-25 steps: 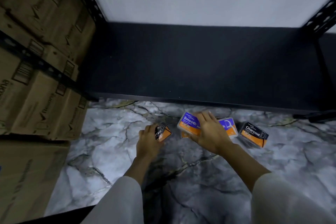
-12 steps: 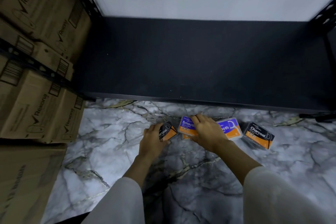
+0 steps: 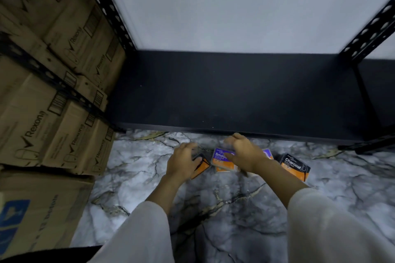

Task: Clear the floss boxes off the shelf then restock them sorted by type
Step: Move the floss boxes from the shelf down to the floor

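Observation:
Several floss boxes lie on the marble floor just in front of the black shelf [image 3: 235, 92], whose board is bare. My left hand [image 3: 182, 163] is closed on a black-and-orange Charcoal box [image 3: 202, 166], which is mostly hidden under the fingers. My right hand [image 3: 243, 153] is blurred, with its fingers spread over a purple-and-orange Smooth box [image 3: 221, 159]; I see no grip on it. A second purple box [image 3: 268, 153] peeks out behind the right wrist. Another Charcoal box [image 3: 296, 166] lies apart on the right.
Stacked cardboard cartons [image 3: 53, 92] fill the rack on the left, and one more carton [image 3: 38, 209] stands on the floor at lower left. Perforated black uprights [image 3: 106, 6] frame the shelf. A white wall [image 3: 235, 6] backs it. The marble floor [image 3: 235, 209] stretches toward me.
My right hand has lifted off the Smooth boxes and spread its fingers. The left hand keeps the Charcoal box and has shifted slightly. The camera has tilted a little.

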Available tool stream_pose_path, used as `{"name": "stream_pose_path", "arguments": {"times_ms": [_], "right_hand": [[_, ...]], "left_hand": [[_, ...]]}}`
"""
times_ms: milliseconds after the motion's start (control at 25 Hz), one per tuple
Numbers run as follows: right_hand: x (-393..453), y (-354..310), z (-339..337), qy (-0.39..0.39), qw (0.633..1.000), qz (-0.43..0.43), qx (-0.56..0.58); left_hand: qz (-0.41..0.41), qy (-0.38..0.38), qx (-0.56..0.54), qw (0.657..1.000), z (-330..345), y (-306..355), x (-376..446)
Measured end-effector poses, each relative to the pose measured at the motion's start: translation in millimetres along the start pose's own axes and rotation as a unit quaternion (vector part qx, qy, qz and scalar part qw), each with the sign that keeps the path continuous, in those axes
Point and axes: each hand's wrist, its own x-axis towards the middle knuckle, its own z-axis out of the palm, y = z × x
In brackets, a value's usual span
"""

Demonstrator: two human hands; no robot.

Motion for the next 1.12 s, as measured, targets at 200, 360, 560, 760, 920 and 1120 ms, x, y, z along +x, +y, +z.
{"name": "stream_pose_path", "arguments": {"times_ms": [200,360,560,760,920,1120], "right_hand": [[-45.1,-28.3,-83.9,0.050,0.998,0.018,0.019],[-112.8,-59.7,-163.3,0.101,0.995,0.003,-0.024],[-213.9,-92.5,-248.9,0.180,0.982,0.000,-0.066],[-308.8,-104.3,-333.2,0.275,0.955,0.030,-0.108],[-357.3,-97.9,-400.1,0.361,0.926,0.044,-0.103],[-363.1,-73.3,-451.1,0.433,0.895,0.061,-0.093]], "left_hand": [[0.035,-0.013,0.048,0.998,-82.3,68.5,-26.8],[0.097,0.014,0.114,0.989,-149.6,137.3,-72.5],[0.187,0.048,0.153,0.969,-218.5,226.8,-147.7],[0.301,0.115,0.167,0.932,-274.0,330.5,-215.3],[0.393,0.171,0.138,0.893,-311.0,411.7,-245.6],[0.430,0.203,0.098,0.874,-332.7,467.6,-221.4]]}}
